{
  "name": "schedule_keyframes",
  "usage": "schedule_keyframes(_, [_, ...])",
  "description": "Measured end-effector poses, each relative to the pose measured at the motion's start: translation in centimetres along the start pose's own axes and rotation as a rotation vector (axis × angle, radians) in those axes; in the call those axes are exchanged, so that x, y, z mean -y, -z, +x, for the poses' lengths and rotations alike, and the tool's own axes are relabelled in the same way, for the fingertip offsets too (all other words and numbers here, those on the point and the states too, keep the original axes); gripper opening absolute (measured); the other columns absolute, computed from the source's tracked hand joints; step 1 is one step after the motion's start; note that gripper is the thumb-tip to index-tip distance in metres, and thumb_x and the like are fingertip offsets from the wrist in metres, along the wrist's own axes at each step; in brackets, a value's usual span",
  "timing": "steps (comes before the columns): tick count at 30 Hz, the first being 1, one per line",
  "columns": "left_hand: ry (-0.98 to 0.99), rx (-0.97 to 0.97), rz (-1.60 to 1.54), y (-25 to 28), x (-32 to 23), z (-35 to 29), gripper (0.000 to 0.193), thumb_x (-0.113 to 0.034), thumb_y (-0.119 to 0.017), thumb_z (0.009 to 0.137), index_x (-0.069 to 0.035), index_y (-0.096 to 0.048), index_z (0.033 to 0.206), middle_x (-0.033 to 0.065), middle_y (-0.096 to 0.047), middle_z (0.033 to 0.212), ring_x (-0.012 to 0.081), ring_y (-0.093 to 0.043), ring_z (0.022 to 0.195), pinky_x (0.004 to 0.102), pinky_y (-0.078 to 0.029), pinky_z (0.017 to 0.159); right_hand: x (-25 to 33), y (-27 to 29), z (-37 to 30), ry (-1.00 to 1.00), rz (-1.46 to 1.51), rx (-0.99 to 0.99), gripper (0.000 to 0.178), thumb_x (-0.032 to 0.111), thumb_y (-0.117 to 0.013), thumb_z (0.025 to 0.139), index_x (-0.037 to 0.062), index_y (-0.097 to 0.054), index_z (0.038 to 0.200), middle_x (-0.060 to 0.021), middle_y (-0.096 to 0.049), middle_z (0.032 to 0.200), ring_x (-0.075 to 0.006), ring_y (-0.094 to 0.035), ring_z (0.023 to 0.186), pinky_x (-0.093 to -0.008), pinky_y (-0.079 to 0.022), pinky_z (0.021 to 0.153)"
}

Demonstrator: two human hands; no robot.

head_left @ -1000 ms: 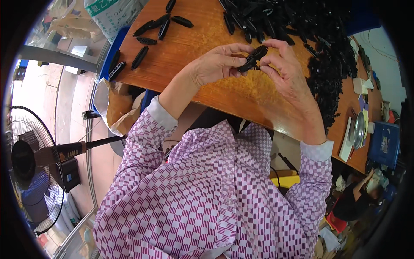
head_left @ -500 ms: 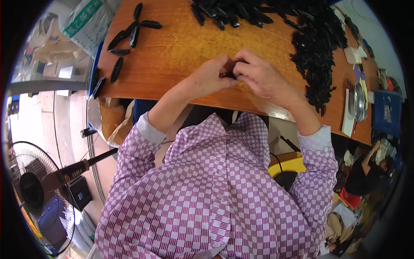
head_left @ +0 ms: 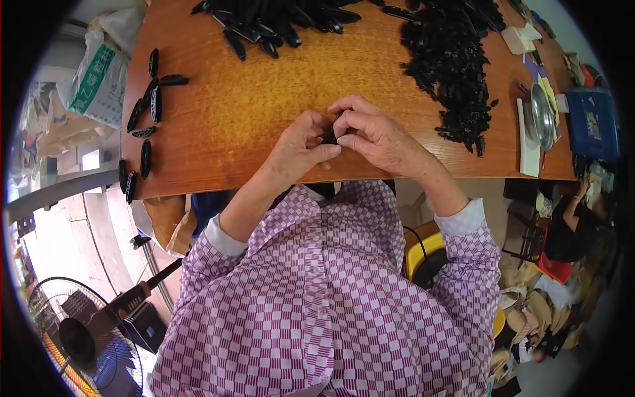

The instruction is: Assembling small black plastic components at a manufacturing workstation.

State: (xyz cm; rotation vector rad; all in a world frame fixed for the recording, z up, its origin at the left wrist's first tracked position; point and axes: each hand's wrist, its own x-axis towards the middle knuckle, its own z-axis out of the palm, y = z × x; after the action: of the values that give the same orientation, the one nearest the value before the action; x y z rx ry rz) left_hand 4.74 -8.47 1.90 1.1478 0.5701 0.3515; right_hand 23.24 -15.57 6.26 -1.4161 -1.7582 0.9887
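Observation:
My left hand (head_left: 299, 147) and my right hand (head_left: 378, 137) meet over the table's near edge, fingertips pinched together. Between them is a small black piece (head_left: 329, 136), mostly covered by the fingers, so its exact kind cannot be made out. The wooden table (head_left: 264, 92) lies beneath both hands. Beyond them, a heap of long black plastic pieces (head_left: 278, 26) spreads at the far side. To the right of my hands lies a pile of smaller black parts (head_left: 453, 73). Several long black pieces (head_left: 155, 102) rest separately along the left side of the table.
A round metal dish (head_left: 541, 116) lies at the right edge beside a white strip (head_left: 529, 142). A blue bin (head_left: 591, 122) stands past it. On the left are a white sack (head_left: 99, 86) and a fan (head_left: 79, 337). Another person (head_left: 569, 228) sits at the far right.
The whole view has shifted, so the table things appear farther left. My fingers have changed their hold slightly, and both hands stay together around the small black piece.

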Motion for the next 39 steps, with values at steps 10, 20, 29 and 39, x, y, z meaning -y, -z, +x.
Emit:
schedule_keyframes(10, [0.138,0.198,0.083,-2.0,-1.6,2.8,0.038,-0.007,-0.063,0.088,-0.005,-0.042,0.120,0.0093,-0.057,0.104,0.0159,-0.064,0.080,0.0233,-0.052,0.061,-1.4,3.3,-1.4,-0.011,-0.017,0.049,0.007,0.001,-0.058,0.085,0.0011,-0.052,0.086,-0.0101,-0.049,0.117,-0.0236,-0.053,0.103,-0.0323,-0.043,0.086])
schedule_keyframes(20, [0.023,0.122,0.152,-4.2,-1.1,5.0,0.040,-0.001,-0.053,0.092,-0.007,-0.034,0.127,0.0112,-0.057,0.113,0.0177,-0.065,0.090,0.0247,-0.054,0.067,-4.3,3.1,-2.1,-0.290,0.567,-0.230,0.032,0.004,-0.067,0.083,0.0016,-0.054,0.113,-0.0069,-0.055,0.110,-0.0161,-0.059,0.099,-0.0287,-0.050,0.085])
schedule_keyframes(29, [-0.039,0.128,0.117,-7.2,-1.2,7.2,0.061,0.003,-0.048,0.092,-0.012,-0.018,0.143,0.0134,-0.051,0.125,0.0172,-0.057,0.104,0.0285,-0.055,0.077,-5.0,2.9,-4.1,-0.322,0.787,-0.515,0.028,0.001,-0.062,0.085,-0.0009,-0.054,0.111,-0.0025,-0.060,0.094,-0.0092,-0.059,0.090,-0.0230,-0.050,0.078])
schedule_keyframes(39, [-0.231,0.324,0.506,-10.1,-1.1,10.8,0.040,-0.003,-0.050,0.095,-0.007,-0.036,0.132,0.0065,-0.053,0.111,0.0124,-0.056,0.090,0.0267,-0.047,0.080,-5.7,7.9,-10.3,-0.157,0.172,-0.687,0.029,-0.002,-0.061,0.082,0.0000,-0.055,0.110,-0.0076,-0.060,0.108,-0.0178,-0.057,0.102,-0.0304,-0.045,0.090])
